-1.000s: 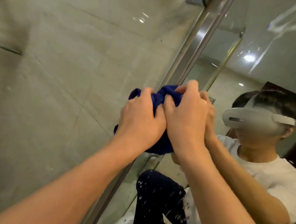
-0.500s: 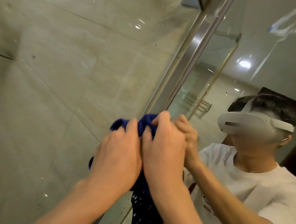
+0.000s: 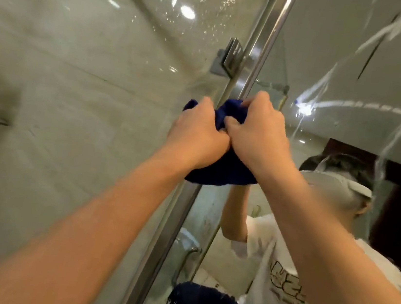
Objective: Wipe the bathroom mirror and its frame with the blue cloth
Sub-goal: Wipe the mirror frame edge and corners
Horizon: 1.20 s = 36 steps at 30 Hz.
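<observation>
Hands [image 3: 227,135] have climbed the frame [image 3: 260,55]; fingers still grip blue cloth [image 3: 219,172].

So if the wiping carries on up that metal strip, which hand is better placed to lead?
Probably the right hand: it grips the blue cloth at the top, fingers against the metal frame. The left hand grips the cloth's outer side, toward the glass panel.

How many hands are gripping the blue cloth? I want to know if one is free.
2. The left hand grips the blue cloth on its left side, the right hand on its right, both pressing it against the metal frame. Neither is free.
</observation>
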Tool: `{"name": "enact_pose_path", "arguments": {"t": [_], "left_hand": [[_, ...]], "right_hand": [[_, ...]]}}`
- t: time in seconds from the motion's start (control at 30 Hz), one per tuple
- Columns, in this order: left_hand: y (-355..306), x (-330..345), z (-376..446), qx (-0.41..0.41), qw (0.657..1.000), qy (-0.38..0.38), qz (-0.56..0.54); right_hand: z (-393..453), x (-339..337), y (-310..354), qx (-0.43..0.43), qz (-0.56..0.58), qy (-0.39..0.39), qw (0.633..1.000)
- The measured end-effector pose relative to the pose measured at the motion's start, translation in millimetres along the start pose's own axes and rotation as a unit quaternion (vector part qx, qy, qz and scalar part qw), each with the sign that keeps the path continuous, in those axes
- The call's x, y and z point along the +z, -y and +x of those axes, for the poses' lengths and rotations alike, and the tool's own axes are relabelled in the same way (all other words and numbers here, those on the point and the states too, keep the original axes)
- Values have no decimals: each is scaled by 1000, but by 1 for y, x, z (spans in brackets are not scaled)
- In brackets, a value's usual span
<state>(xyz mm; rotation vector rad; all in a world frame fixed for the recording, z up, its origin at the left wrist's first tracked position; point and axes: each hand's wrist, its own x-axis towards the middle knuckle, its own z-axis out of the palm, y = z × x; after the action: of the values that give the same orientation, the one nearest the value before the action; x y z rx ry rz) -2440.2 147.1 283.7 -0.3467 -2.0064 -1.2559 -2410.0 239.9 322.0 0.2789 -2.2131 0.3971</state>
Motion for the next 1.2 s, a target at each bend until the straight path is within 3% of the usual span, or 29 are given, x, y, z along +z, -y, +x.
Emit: {"name": "enact_pose_path", "arguments": {"t": [0.33, 0.47, 0.6, 0.73, 0.9, 1.0, 1.2], "left_hand": [[25, 32, -32, 56, 985, -106, 120], [47, 35, -53, 28, 987, -91, 127], [68, 37, -89, -31, 992, -19, 118], [60, 27, -81, -92, 994, 7, 62], [-3, 8, -25, 13, 1000, -6, 0], [-34, -1, 13, 70, 997, 19, -28], [-15, 5, 23, 66, 997, -10, 41]], "right_hand": [[-26, 41, -33, -78, 14, -100, 992], [-46, 56, -36, -77, -29, -64, 995], [-84, 75, -37, -47, 41, 32, 998], [-75, 64, -30, -4, 26, 56, 998], [-18, 8, -15, -16, 12, -41, 999], [17, -28, -7, -3, -7, -45, 999], [23, -10, -3, -60, -73, -53, 994]]}}
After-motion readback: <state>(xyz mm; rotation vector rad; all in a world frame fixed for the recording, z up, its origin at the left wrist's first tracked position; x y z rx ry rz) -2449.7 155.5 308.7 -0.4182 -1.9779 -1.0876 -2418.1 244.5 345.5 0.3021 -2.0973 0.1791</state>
